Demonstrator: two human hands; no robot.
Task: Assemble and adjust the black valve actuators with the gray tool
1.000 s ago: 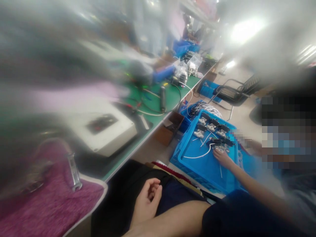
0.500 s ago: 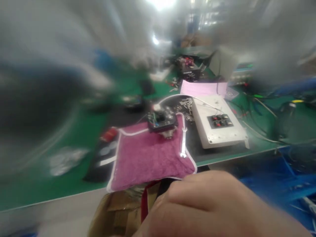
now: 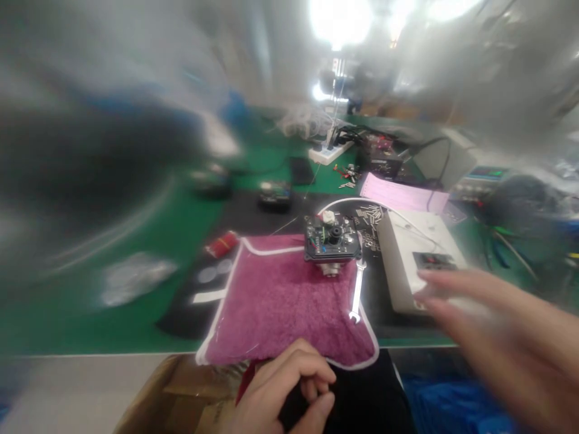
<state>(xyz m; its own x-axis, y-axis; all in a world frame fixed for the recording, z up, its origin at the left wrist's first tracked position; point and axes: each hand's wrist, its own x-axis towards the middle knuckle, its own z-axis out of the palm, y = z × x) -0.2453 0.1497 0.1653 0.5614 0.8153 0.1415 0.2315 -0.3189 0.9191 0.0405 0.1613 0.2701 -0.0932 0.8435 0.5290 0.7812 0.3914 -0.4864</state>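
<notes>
your right hand (image 3: 506,325), too blurred to tell if fingertips meet, overlaps the white box (image 3: 400,265) at right; your left hand (image 3: 284,380), near, curls loosely parted around nothing visible. snagging the white cable (image 3: 357,200) could topple the circuit board (image 3: 320,242), far right on the purple cloth (image 3: 280,307), onto the wrench (image 3: 357,289).

Head view swung off the blue tray and co-worker seen 1.0 s ago, onto the bench (image 3: 67,331). At 0.5 s ago 1 big hand filled lower right; now 2 showed. Right hand (image 3: 515,337), motion-blurred, had come up in front of the white box (image 3: 407,241). Left hand (image 3: 284,392), fingers curled, had appeared by the purple cloth's (image 3: 271,301) near edge. White power strip (image 3: 330,155) came into view.
</notes>
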